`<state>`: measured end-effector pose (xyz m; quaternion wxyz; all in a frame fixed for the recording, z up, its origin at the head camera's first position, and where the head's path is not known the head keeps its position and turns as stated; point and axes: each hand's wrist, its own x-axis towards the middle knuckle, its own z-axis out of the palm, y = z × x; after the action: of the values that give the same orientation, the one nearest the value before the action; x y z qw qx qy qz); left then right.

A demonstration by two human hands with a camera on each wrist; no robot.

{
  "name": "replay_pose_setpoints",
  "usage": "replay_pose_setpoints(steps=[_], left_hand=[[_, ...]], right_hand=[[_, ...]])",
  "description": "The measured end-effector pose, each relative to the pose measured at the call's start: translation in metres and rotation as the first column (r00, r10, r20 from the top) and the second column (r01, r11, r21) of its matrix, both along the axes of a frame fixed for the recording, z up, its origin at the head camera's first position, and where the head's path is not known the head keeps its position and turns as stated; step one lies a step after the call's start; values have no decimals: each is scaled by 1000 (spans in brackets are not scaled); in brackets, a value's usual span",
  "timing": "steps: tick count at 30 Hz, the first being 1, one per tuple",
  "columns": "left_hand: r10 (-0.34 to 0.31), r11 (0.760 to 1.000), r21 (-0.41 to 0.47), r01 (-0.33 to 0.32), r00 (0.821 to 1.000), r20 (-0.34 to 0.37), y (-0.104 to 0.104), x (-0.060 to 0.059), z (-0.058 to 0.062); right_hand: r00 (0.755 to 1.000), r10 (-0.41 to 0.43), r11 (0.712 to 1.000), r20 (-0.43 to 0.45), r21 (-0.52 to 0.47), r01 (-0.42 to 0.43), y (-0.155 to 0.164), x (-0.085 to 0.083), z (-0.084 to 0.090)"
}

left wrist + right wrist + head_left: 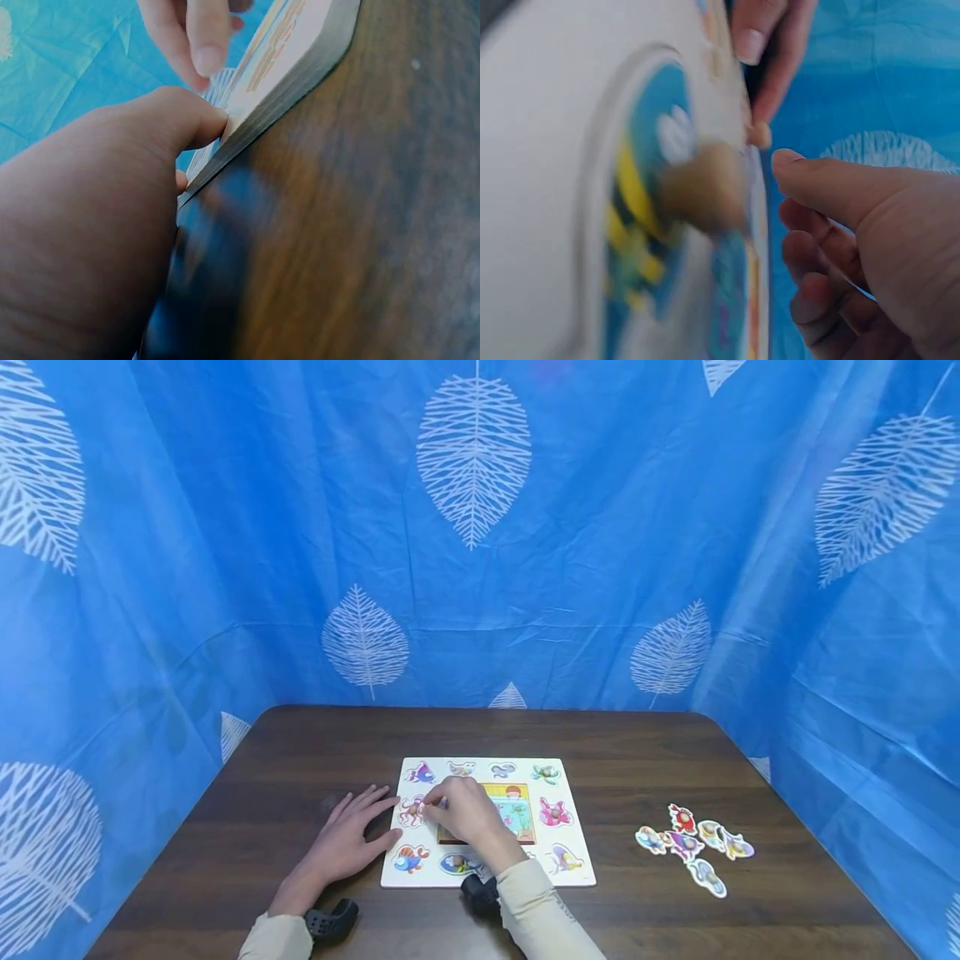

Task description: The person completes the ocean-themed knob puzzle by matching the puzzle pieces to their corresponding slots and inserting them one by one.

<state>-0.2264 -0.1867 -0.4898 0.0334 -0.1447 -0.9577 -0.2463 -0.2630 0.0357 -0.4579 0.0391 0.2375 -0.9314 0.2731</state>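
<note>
A white wooden puzzle board [581,875] lies mid-table with animal pieces set round a centre picture. My left hand [352,835] rests flat on the table beside it, fingers spread, and the thumb [176,124] presses the board's left edge [300,82]. My right hand [468,814] hovers over the board with its fingertips at the orange octopus piece [410,812]. In the right wrist view its thumb [802,169] sits just short of a small knob [759,135], with the other fingers curled. Whether it pinches the knob is unclear. A blurred blue and yellow fish piece [637,210] fills the near view.
Several loose animal pieces [693,845] lie in a cluster on the dark wooden table [300,752], right of the board. Blue leaf-print curtains [480,568] close in the back and both sides. Black wrist mounts [330,922] show at my cuffs.
</note>
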Motion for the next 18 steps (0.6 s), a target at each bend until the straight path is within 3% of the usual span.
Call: replay_pose_setpoints(steps=[10, 18], left_hand=[[6, 1000, -6, -6, 1000, -5, -3, 0, -3], [3, 1000, -6, -3, 1000, -3, -2, -1, -2]], right_hand=[[997, -43, 999, -66, -26, 41, 19, -5, 8], [997, -61, 992, -55, -111, 55, 37, -12, 10]])
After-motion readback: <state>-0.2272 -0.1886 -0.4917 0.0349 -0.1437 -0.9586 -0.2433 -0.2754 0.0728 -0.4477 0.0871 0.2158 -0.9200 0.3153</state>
